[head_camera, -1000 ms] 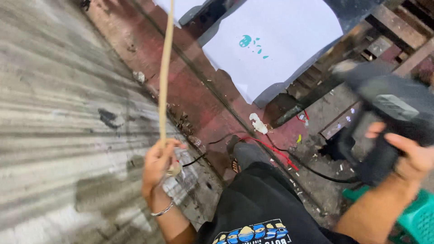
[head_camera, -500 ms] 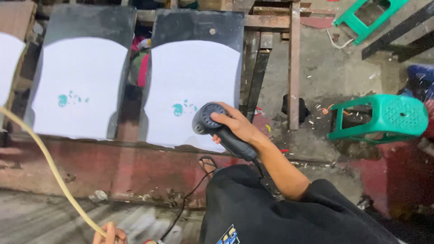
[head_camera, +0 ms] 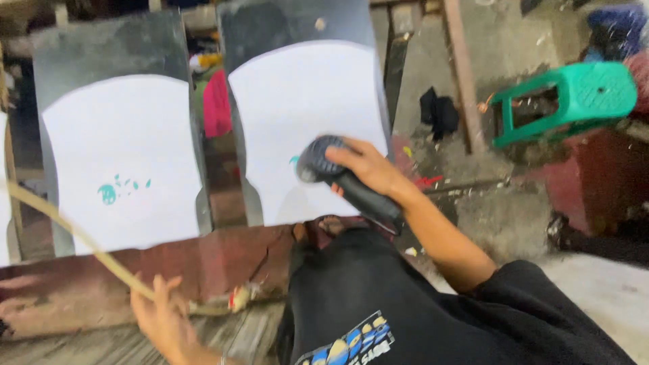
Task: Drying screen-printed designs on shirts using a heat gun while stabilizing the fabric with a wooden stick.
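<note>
Rough concrete floor (head_camera: 534, 203) stained with red paint spreads across the right of the view, with a green plastic stool (head_camera: 574, 101) lying on its side there and a dark rag (head_camera: 438, 111) near it. Two dark boards lean upright side by side, each carrying a white fabric panel: the left panel (head_camera: 122, 169) bears a small teal print (head_camera: 108, 194), and the right panel (head_camera: 311, 122) stands directly behind the tool. Bright red and yellow cloth (head_camera: 215, 101) shows in the gap between the boards.

The right hand (head_camera: 368, 169) has its fingers wrapped tight around the handle of a black heat gun (head_camera: 341, 179), whose round nozzle end is held close in front of the right panel, low on its face. The left hand (head_camera: 162, 318), blurred at the bottom edge, has its fingers closed loosely about a thin tan stick (head_camera: 74, 236) that slants up to the left; how firm the hold is cannot be told. A reddish plank (head_camera: 223, 263) runs below the boards
</note>
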